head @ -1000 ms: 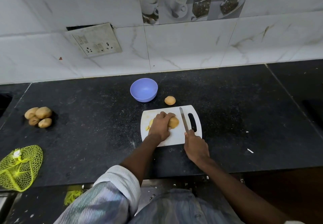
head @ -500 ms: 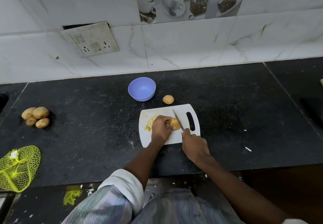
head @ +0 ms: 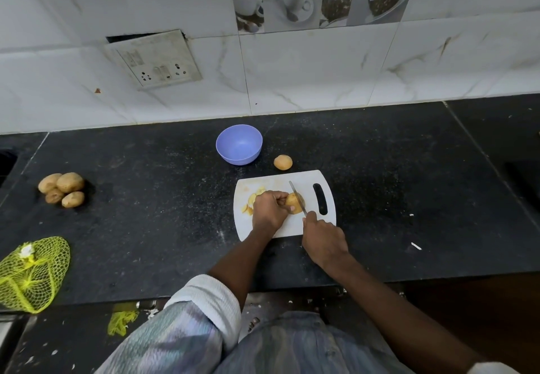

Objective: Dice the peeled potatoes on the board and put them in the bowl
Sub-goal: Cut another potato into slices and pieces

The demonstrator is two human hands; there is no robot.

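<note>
A white cutting board [head: 292, 229] lies on the black counter. On it, my left hand [head: 268, 210] grips a peeled potato [head: 295, 204] with curled fingers. My right hand [head: 323, 240] holds a knife [head: 297, 197] by the handle, its blade lying across the potato. Several pale cut slices [head: 252, 202] lie on the board left of my left hand. A blue bowl [head: 239, 144] stands behind the board with nothing visible inside. Another peeled potato [head: 283, 162] sits on the counter between bowl and board.
Several unpeeled potatoes [head: 62, 189] lie in a heap at the left of the counter. A yellow net bag [head: 30, 273] rests at the front left edge. The tiled wall carries a socket plate [head: 155, 59]. A small white scrap [head: 416, 246] lies to the right.
The knife swung from beside the potato to across it. My left hand shifted left on the potato, exposing its right end and the cut slices.
</note>
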